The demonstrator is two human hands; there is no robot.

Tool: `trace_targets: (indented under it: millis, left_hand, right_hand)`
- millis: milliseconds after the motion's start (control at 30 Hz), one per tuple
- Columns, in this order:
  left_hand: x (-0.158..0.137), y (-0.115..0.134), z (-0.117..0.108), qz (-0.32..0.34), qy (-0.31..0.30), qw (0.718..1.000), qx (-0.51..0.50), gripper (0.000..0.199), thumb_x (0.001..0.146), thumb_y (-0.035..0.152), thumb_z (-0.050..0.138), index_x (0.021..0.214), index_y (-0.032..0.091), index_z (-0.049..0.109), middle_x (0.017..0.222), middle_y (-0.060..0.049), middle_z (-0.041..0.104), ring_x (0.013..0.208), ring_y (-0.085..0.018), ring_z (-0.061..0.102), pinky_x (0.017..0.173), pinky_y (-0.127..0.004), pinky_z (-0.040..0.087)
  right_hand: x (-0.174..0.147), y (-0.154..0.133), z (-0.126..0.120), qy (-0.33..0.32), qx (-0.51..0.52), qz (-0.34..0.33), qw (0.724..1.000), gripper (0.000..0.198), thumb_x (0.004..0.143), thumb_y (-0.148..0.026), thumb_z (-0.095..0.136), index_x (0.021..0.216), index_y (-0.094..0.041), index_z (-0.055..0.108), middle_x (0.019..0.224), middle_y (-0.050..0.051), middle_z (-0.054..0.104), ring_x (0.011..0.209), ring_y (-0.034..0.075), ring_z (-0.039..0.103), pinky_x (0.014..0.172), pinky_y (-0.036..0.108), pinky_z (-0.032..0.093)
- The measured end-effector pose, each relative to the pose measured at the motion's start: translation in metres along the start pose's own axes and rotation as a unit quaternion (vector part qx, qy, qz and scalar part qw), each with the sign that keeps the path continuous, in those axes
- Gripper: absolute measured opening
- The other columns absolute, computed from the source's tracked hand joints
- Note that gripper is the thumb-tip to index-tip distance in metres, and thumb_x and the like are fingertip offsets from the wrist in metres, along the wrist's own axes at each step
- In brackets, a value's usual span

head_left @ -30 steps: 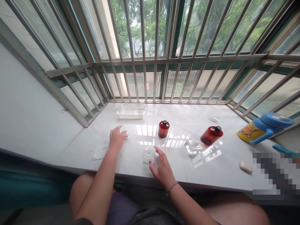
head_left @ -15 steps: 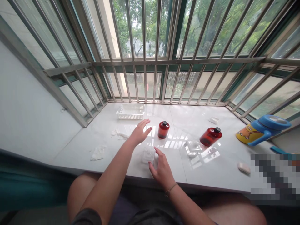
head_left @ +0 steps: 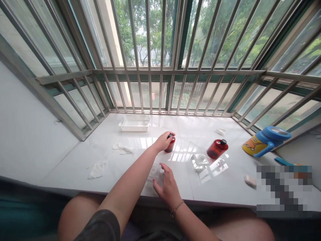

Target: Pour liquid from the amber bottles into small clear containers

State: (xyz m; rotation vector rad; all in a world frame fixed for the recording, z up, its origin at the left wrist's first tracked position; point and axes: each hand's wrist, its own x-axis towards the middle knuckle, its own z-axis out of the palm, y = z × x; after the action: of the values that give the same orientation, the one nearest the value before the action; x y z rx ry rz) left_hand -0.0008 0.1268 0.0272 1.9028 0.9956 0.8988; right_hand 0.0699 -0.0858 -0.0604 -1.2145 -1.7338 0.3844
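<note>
My left hand (head_left: 163,142) reaches forward with its fingers closed around the neck and black cap of a red-brown bottle (head_left: 171,146), which stands upright on the white tiled ledge. Nearer to me, my right hand (head_left: 168,186) is open, thumb and fingers curved apart. Just beyond its fingertips lies a small clear plastic piece (head_left: 154,171), partly hidden by my left forearm; whether the hand touches it I cannot tell. To the right, a second red-brown bottle (head_left: 217,149) with a black cap leans beside a clear plastic tray (head_left: 200,161).
A white perforated basket (head_left: 134,128) sits at the back left. Crumpled tissues (head_left: 97,170) lie on the left. On the right are a blue and yellow cup (head_left: 264,142) and a small pale object (head_left: 250,181). Metal bars (head_left: 160,72) close off the window behind.
My left hand has moved right from open air beside the nearer bottle and closed on its top. My right hand stays open near the clear piece. The view has shifted slightly.
</note>
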Motion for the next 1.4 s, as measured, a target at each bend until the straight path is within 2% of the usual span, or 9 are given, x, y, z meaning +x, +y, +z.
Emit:
trace_targets:
  millis: [267,533,733,833,967,1133,1200,1300,1400]
  left_hand:
    - [-0.03,0.002,-0.023,-0.015,0.02,0.999,-0.045,0.023,0.094,0.038,0.072,0.11,0.024,0.081,0.134,-0.008,0.079,0.125,-0.029,0.073,0.112,-0.042,0.055]
    - [-0.069,-0.003,-0.071,-0.056,0.081,0.994,-0.038,0.023,0.089,0.043,0.076,0.102,0.025,0.081,0.131,-0.009,0.08,0.123,-0.032,0.073,0.113,-0.045,0.053]
    - [-0.104,-0.008,-0.106,-0.095,0.091,0.99,-0.055,0.031,0.086,0.051,0.081,0.098,0.022,0.078,0.134,-0.013,0.078,0.121,-0.034,0.074,0.105,-0.048,0.059]
    - [-0.121,-0.01,-0.115,-0.106,0.101,0.988,-0.058,0.032,0.087,0.051,0.08,0.1,0.022,0.077,0.137,-0.014,0.076,0.126,-0.035,0.072,0.108,-0.052,0.057]
    - [-0.139,-0.006,-0.118,-0.099,0.098,0.989,-0.042,0.034,0.093,0.05,0.077,0.117,0.025,0.076,0.149,-0.012,0.069,0.14,-0.036,0.064,0.12,-0.054,0.05]
    - [-0.155,-0.005,-0.113,-0.059,0.069,0.994,-0.059,0.046,0.101,0.046,0.068,0.145,0.031,0.066,0.165,-0.008,0.056,0.157,-0.032,0.048,0.133,-0.053,0.036]
    - [-0.159,-0.008,-0.109,-0.063,0.07,0.992,-0.081,0.044,0.1,0.043,0.071,0.141,0.029,0.066,0.165,-0.009,0.056,0.156,-0.033,0.05,0.131,-0.054,0.04]
    - [-0.162,-0.015,-0.101,-0.07,0.099,0.982,-0.147,0.033,0.095,0.038,0.08,0.121,0.025,0.064,0.161,-0.012,0.06,0.148,-0.034,0.059,0.123,-0.057,0.049]
    - [-0.163,-0.021,-0.095,-0.07,0.13,0.968,-0.201,0.038,0.09,0.034,0.085,0.112,0.025,0.055,0.156,-0.014,0.064,0.141,-0.032,0.065,0.119,-0.059,0.052]
  right_hand:
    - [-0.001,-0.001,0.0,-0.007,0.009,0.009,1.0,0.075,0.091,-0.018,0.067,0.159,-0.025,0.036,0.146,0.016,0.058,0.133,0.034,0.061,0.114,0.059,0.057]
    - [-0.001,-0.001,-0.001,0.001,-0.001,0.002,1.0,0.075,0.091,-0.019,0.068,0.159,-0.024,0.038,0.144,0.015,0.06,0.13,0.032,0.063,0.113,0.057,0.058]
    - [-0.002,-0.001,0.0,0.019,-0.019,-0.002,1.0,0.072,0.092,-0.023,0.07,0.158,-0.023,0.041,0.142,0.016,0.062,0.129,0.033,0.064,0.111,0.057,0.06]
    - [-0.002,0.0,0.002,0.04,-0.04,-0.006,0.998,0.071,0.094,-0.024,0.069,0.159,-0.023,0.039,0.143,0.017,0.062,0.13,0.035,0.063,0.109,0.06,0.06]
    - [-0.003,0.001,0.004,0.06,-0.063,0.002,0.996,0.07,0.096,-0.026,0.067,0.16,-0.023,0.038,0.144,0.018,0.061,0.131,0.036,0.062,0.108,0.063,0.058]
    - [-0.004,0.002,0.004,0.054,-0.071,0.005,0.996,0.07,0.098,-0.028,0.066,0.161,-0.023,0.037,0.146,0.018,0.06,0.132,0.037,0.061,0.109,0.065,0.057]
    - [-0.004,0.003,0.004,0.052,-0.068,0.004,0.996,0.07,0.098,-0.028,0.067,0.161,-0.023,0.036,0.146,0.018,0.06,0.133,0.036,0.06,0.11,0.065,0.057]
    - [-0.004,0.003,0.004,0.053,-0.065,0.001,0.996,0.07,0.098,-0.028,0.067,0.16,-0.022,0.037,0.145,0.018,0.059,0.133,0.036,0.059,0.111,0.064,0.057]
    - [-0.004,0.004,0.004,0.054,-0.065,-0.003,0.996,0.07,0.098,-0.028,0.067,0.16,-0.022,0.036,0.145,0.018,0.059,0.134,0.035,0.059,0.111,0.063,0.057]
